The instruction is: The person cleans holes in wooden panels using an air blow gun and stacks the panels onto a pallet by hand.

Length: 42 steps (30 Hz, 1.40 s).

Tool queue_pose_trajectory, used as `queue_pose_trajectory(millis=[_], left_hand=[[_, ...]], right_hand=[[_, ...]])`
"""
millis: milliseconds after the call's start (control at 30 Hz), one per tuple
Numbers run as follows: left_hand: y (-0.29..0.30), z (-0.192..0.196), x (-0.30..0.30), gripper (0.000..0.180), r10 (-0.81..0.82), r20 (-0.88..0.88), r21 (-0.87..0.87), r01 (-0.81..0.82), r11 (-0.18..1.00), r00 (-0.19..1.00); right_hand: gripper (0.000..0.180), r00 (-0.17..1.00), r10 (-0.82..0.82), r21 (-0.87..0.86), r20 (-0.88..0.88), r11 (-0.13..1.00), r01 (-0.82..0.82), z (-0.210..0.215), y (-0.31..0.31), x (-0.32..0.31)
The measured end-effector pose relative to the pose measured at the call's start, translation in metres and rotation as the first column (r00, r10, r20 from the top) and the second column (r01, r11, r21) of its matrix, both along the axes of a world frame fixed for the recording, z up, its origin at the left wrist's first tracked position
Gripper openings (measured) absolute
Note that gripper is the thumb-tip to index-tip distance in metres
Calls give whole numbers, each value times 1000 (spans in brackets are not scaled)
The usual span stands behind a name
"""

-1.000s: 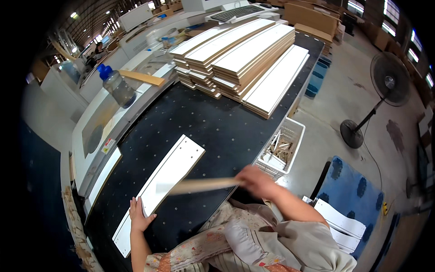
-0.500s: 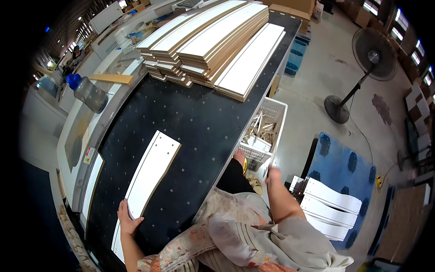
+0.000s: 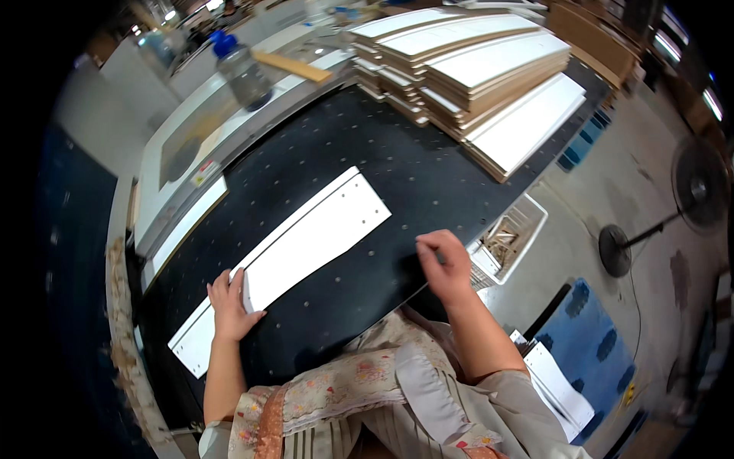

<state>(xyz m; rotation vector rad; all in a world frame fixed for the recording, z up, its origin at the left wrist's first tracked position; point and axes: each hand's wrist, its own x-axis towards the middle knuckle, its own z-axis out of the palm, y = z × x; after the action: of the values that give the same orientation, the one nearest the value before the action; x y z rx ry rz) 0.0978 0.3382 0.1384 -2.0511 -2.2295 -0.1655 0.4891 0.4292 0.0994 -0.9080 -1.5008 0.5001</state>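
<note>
Along the left edge of the black, dotted worktop (image 3: 436, 187), we see a narrow white strip (image 3: 187, 222) with a tan edge. Just right of it, our left hand (image 3: 232, 306) lies spread across a long white board (image 3: 306, 241), fingers over its far side and thumb at its near edge. That board rests flat and slanting on the worktop, a dark line running along its far side and small holes at its far end. Beyond it stand a clear, blue-capped bottle (image 3: 248, 80) and, beside that, a flat wooden strip (image 3: 294, 66). Our right hand (image 3: 446, 264) is apart from the board, above the worktop's near edge, its fingers curled in; we cannot tell whether anything sits inside. Farther back are piled white-faced boards (image 3: 497, 65). To the right, on the floor, we find a white basket (image 3: 527, 246) of scraps, wavy white boards (image 3: 547, 375) on a blue panel (image 3: 589, 325), and a pedestal fan (image 3: 694, 190).
</note>
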Motion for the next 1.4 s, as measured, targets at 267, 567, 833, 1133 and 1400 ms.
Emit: queue_pose_trajectory(millis=[267,567,833,1133,1400], left_hand=[[-46,-36,20,72,57,-141,342,-5,940,988],[-151,-41,23,57,222,78,399,-235,886,972],[-309,-68,-38,44,845,173,585,-743,325,506],[-327,-131,-91,22,57,865,501,-863,-60,498],[-347,-152,-105,22,412,877,335,-929,-155,247]], right_hand=[[72,566,285,151,773,785,-601,80,-10,-185],[50,229,304,-143,925,835,-532,69,17,-261],[46,140,169,-99,976,908,-406,78,64,-284],[66,224,164,-99,961,956,-276,72,44,-283],[68,349,187,-57,918,935,-351,60,50,-279]])
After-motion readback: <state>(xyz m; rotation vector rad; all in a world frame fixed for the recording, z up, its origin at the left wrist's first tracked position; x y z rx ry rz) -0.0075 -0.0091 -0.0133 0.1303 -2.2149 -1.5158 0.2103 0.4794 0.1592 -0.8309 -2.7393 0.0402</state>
